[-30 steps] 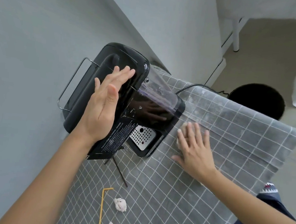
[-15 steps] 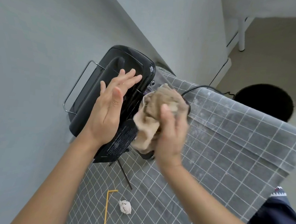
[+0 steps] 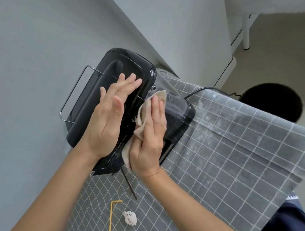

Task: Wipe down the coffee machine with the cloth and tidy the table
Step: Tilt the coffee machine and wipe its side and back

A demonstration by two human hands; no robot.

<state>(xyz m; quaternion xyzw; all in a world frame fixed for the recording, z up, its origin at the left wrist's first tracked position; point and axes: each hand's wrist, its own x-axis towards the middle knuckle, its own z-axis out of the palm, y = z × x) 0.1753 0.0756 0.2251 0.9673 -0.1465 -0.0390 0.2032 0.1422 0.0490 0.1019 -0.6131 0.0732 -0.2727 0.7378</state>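
Note:
A black coffee machine (image 3: 94,94) with a chrome wire handle stands on the grey checked tablecloth (image 3: 228,150) against the wall. My left hand (image 3: 110,118) lies flat with fingers straight on the machine's left side, holding nothing. My right hand (image 3: 151,134) presses a beige cloth (image 3: 144,114) against the machine's front. The cloth bunches under the palm and sticks out above the fingertips and below the wrist. The front panel and drip tray are hidden behind hand and cloth.
A yellow bent straw (image 3: 111,219), a thin dark stick (image 3: 129,184) and crumpled paper balls (image 3: 130,218) lie on the cloth near me. A black power cord (image 3: 202,90) runs off the far edge. A round black bin (image 3: 272,100) stands on the floor beyond.
My right hand left the table, picked up the beige cloth and brought it onto the machine's front, now pressed flatter against it. My left hand stayed on the machine's side.

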